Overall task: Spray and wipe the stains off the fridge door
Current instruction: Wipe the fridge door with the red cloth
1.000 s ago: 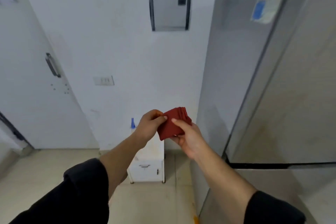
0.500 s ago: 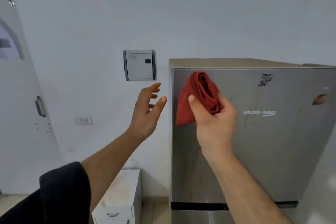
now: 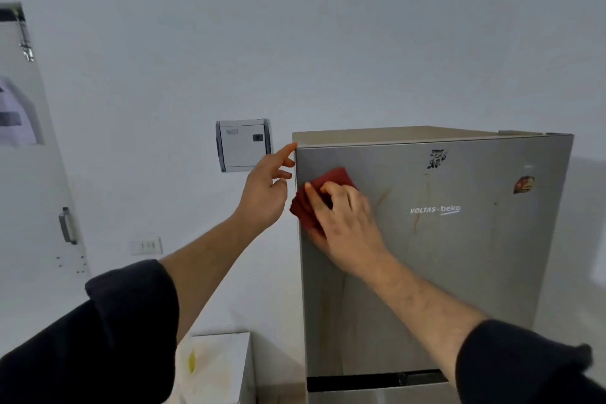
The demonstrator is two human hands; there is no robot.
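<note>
Tall brushed-steel fridge door (image 3: pixel 459 256) fills the right side, brown streak stains (image 3: pixel 385 197) near the logo. Right hand (image 3: pixel 344 223) now presses the folded red cloth (image 3: pixel 331 180) flat against the door's upper-left corner; half a second ago the cloth was bunched and held off the surface. Its fingers clamp the cloth. Left hand (image 3: pixel 265 193), earlier in mid-air, now has spread, empty fingers touching the door's top-left edge.

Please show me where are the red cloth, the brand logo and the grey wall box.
red cloth (image 3: pixel 337 175): head view, on its upper fold.
brand logo (image 3: pixel 435 209): head view, on the lettering.
grey wall box (image 3: pixel 242 147): head view, on its front cover.
</note>
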